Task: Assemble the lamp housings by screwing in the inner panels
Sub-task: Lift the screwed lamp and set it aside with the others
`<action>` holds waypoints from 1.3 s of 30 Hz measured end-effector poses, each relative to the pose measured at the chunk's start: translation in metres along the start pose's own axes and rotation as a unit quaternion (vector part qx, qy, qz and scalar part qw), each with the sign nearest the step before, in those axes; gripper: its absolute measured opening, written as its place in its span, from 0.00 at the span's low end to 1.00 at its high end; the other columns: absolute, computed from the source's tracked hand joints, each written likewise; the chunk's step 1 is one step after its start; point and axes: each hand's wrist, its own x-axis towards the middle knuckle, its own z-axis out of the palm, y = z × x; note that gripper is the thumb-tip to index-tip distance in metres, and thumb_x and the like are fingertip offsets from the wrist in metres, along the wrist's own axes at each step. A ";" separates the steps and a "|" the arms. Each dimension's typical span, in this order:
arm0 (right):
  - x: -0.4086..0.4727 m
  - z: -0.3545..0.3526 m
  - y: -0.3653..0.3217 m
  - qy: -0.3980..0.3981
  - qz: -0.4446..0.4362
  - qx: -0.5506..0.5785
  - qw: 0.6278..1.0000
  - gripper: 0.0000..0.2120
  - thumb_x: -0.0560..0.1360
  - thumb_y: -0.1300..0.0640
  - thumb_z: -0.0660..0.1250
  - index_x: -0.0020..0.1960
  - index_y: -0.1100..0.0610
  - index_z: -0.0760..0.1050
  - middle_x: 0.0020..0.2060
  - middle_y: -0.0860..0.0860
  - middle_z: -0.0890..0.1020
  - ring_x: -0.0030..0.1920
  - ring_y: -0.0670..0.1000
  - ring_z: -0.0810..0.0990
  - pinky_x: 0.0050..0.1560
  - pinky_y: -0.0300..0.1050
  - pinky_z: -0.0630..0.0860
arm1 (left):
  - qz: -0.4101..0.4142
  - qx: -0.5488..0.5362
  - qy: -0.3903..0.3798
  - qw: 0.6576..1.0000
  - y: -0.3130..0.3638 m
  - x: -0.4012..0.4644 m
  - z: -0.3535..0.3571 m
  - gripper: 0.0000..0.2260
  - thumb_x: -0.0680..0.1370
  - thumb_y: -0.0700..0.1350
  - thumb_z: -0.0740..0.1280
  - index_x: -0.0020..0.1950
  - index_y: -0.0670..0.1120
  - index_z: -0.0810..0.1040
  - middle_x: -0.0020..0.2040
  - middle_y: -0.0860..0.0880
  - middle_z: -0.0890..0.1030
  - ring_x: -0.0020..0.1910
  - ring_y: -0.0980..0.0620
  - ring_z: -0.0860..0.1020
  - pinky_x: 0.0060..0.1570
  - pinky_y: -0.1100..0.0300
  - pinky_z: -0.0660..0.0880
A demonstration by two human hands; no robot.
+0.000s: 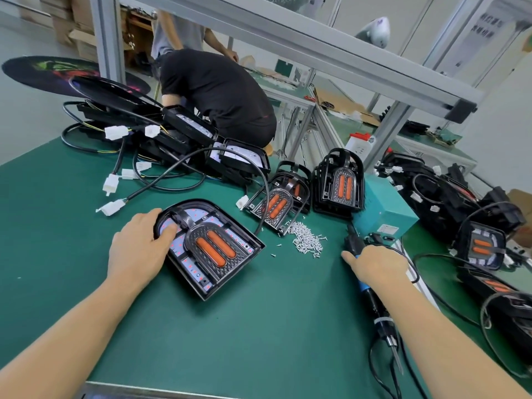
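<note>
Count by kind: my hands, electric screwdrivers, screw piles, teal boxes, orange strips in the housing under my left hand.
Hands: 2, left hand, right hand
Electric screwdriver: 1
Screw pile: 1
Teal box: 1
Orange strips: 2
Total: 7

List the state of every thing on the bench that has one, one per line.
Lamp housing: flat on the mat, inner panel seated in it.
Left hand: rests on the housing's rounded end, fingers straight.
Right hand: grips the electric screwdriver, bit pointing toward the person.
Screws: loose pile on the mat.
Spare panels: stacked, upright.
</note>
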 end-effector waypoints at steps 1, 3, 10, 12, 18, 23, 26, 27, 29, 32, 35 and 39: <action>-0.003 -0.005 -0.002 0.021 -0.005 0.004 1.000 0.28 0.79 0.32 0.50 0.43 0.55 0.72 0.36 0.50 0.73 0.42 0.55 0.75 0.39 0.43 0.68 | 0.001 0.000 0.001 1.000 0.000 0.000 0.000 0.12 0.80 0.50 0.61 0.59 0.47 0.75 0.53 0.43 0.76 0.51 0.41 0.73 0.56 0.48 0.68; -0.012 -0.014 -0.008 0.094 -0.038 0.022 0.995 0.28 0.79 0.33 0.51 0.51 0.57 0.74 0.47 0.54 0.78 0.50 0.56 0.78 0.44 0.46 0.71 | 0.003 -0.001 0.003 1.000 0.000 0.000 0.000 0.12 0.80 0.49 0.61 0.59 0.47 0.75 0.53 0.44 0.76 0.50 0.41 0.73 0.56 0.48 0.68; -0.046 -0.040 -0.072 -0.080 -0.189 0.445 0.872 0.25 0.76 0.37 0.61 0.64 0.52 0.76 0.58 0.50 0.80 0.59 0.52 0.77 0.62 0.50 0.73 | 0.005 -0.016 0.011 1.000 -0.001 0.000 0.002 0.11 0.79 0.49 0.61 0.59 0.45 0.75 0.53 0.44 0.77 0.51 0.40 0.74 0.53 0.50 0.68; -0.049 -0.039 -0.091 -0.154 -0.177 0.542 0.807 0.23 0.76 0.37 0.64 0.63 0.51 0.74 0.54 0.49 0.80 0.53 0.50 0.79 0.61 0.51 0.76 | -0.005 -0.033 0.011 0.999 -0.002 0.000 0.003 0.16 0.79 0.49 0.62 0.65 0.46 0.72 0.59 0.44 0.77 0.56 0.40 0.74 0.57 0.49 0.68; -0.047 -0.047 -0.131 -0.271 -0.128 0.641 0.707 0.41 0.62 0.32 0.73 0.66 0.56 0.73 0.46 0.49 0.78 0.41 0.50 0.76 0.49 0.44 0.78 | -0.044 -0.095 -0.007 0.995 -0.005 0.005 0.002 0.27 0.78 0.49 0.64 0.75 0.48 0.58 0.65 0.51 0.76 0.61 0.40 0.73 0.62 0.46 0.68; -0.056 -0.051 -0.147 -0.291 -0.172 0.606 0.720 0.56 0.57 0.39 0.80 0.76 0.59 0.60 0.71 0.55 0.70 0.70 0.56 0.69 0.69 0.53 0.63 | -0.023 -0.131 0.006 0.991 -0.003 0.008 0.004 0.29 0.78 0.42 0.64 0.76 0.47 0.55 0.61 0.51 0.78 0.57 0.44 0.75 0.56 0.52 0.69; -0.055 -0.047 -0.151 -0.292 -0.199 0.617 0.703 0.53 0.64 0.50 0.81 0.79 0.55 0.53 0.75 0.54 0.64 0.73 0.55 0.64 0.68 0.51 0.60 | 0.009 -0.155 0.019 0.988 0.001 0.013 0.007 0.30 0.77 0.38 0.64 0.76 0.46 0.55 0.58 0.52 0.79 0.53 0.46 0.76 0.55 0.53 0.69; -0.056 -0.045 -0.151 -0.297 -0.201 0.624 0.694 0.50 0.66 0.52 0.80 0.79 0.54 0.54 0.75 0.54 0.64 0.72 0.55 0.64 0.66 0.50 0.60 | 0.024 -0.155 0.015 0.987 0.003 0.016 0.008 0.29 0.77 0.38 0.64 0.76 0.47 0.56 0.57 0.53 0.78 0.51 0.47 0.76 0.55 0.53 0.69; -0.059 -0.041 -0.149 -0.297 -0.195 0.641 0.681 0.44 0.70 0.53 0.77 0.78 0.53 0.57 0.74 0.53 0.66 0.71 0.54 0.66 0.68 0.49 0.61 | 0.050 -0.152 0.004 0.987 0.007 0.025 0.008 0.26 0.78 0.39 0.64 0.74 0.47 0.60 0.57 0.53 0.79 0.45 0.49 0.75 0.54 0.53 0.71; -0.063 -0.033 -0.148 -0.292 -0.191 0.669 0.656 0.28 0.75 0.54 0.72 0.72 0.57 0.68 0.65 0.52 0.78 0.63 0.53 0.76 0.70 0.50 0.66 | 0.080 -0.070 0.062 0.992 0.005 0.045 0.002 0.18 0.79 0.40 0.62 0.69 0.45 0.69 0.60 0.48 0.79 0.56 0.45 0.73 0.59 0.49 0.69; -0.066 -0.028 -0.147 -0.284 -0.197 0.678 0.648 0.14 0.77 0.54 0.70 0.60 0.58 0.78 0.54 0.57 0.84 0.54 0.55 0.81 0.67 0.54 0.72 | 0.052 0.102 0.067 0.991 -0.005 0.067 -0.007 0.19 0.78 0.42 0.63 0.69 0.42 0.68 0.65 0.42 0.74 0.64 0.40 0.67 0.61 0.48 0.64; -0.069 -0.026 -0.148 -0.278 -0.183 0.685 0.648 0.15 0.76 0.53 0.71 0.58 0.60 0.78 0.54 0.59 0.84 0.53 0.58 0.81 0.65 0.56 0.73 | 0.018 0.226 -0.005 0.974 -0.011 0.076 -0.007 0.20 0.78 0.44 0.62 0.69 0.41 0.65 0.64 0.42 0.72 0.63 0.41 0.70 0.56 0.50 0.68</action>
